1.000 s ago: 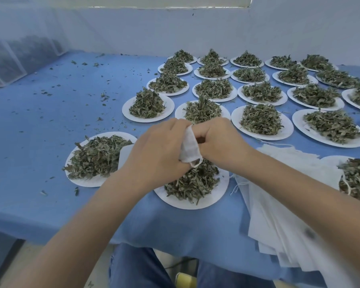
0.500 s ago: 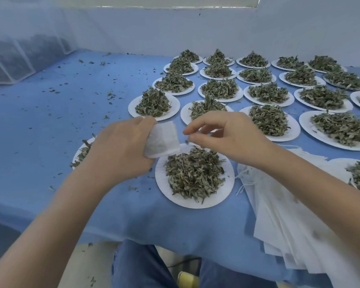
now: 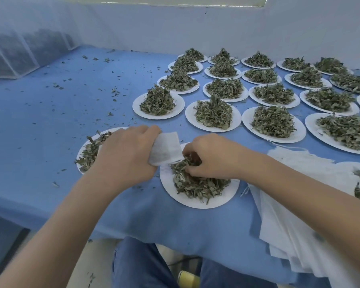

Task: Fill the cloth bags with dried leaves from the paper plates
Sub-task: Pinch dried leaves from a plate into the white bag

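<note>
I see my left hand (image 3: 125,156) gripping a small white cloth bag (image 3: 165,149), fingers curled round its near edge, so the bag sticks out toward my right hand and hangs just above the far rim of the paper plate (image 3: 197,199) in front of me. My right hand (image 3: 212,159) is down in that plate's heap of dried leaves (image 3: 195,183), fingers curled and pinching up a clump right beside the bag; I cannot tell from here whether the bag's mouth is open or which way it faces. The two hands are close together but not touching. A second plate of leaves (image 3: 89,150) sits partly hidden behind my left hand, and a fanned stack of empty bags (image 3: 299,215) lies under my right forearm, reaching the table's near edge. Beyond both hands, rows of heaped plates (image 3: 273,121) cover the blue cloth (image 3: 50,121), which is already dotted with stray crumbs out past my left hand. The main risk, I judge, is spilling: the leaves look brittle and springy, so a big pinch could shed over the plate's rim or miss the bag if my left hand lets the mouth sag shut. My right forearm could also drag the loose stack of bags off the edge, or my left wrist could tip the plate behind it.
</note>
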A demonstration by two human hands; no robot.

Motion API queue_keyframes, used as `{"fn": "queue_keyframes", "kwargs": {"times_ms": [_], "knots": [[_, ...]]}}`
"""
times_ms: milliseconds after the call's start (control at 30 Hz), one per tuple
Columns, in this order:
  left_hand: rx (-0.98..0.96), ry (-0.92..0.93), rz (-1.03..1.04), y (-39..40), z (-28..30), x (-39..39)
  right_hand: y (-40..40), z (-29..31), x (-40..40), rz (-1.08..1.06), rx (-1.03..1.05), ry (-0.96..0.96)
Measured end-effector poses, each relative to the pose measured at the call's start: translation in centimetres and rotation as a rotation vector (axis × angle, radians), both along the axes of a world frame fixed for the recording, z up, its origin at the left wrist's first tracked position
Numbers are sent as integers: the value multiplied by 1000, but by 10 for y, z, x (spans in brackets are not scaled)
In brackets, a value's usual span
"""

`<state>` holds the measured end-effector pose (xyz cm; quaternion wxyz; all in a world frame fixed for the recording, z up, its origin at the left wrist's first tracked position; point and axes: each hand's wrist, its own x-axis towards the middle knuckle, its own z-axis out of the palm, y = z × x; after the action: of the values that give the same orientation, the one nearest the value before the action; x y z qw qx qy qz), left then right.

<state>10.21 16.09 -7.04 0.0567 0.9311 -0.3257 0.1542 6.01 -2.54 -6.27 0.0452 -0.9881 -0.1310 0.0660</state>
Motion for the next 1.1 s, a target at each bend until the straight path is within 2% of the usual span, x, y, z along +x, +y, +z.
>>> {"fn": "queue_keyframes", "kwargs": {"times_ms": [300,467,600,833,1100], "knots": [[-45,-11,51,8,0,2,-26,29,-7,-96,328,-156],[-61,-30,-13,2,0,1,-32,36,-12,-103,507,-208],[-100,-66,-62,-7,-2,-2,-26,34,-12,-89,528,-198],[-174,-22,-11,-6,2,-3,-31,32,-15,-105,594,-251],[-202,-18,-45,-5,8,-1,-31,37,-16,-37,432,-242]]}}
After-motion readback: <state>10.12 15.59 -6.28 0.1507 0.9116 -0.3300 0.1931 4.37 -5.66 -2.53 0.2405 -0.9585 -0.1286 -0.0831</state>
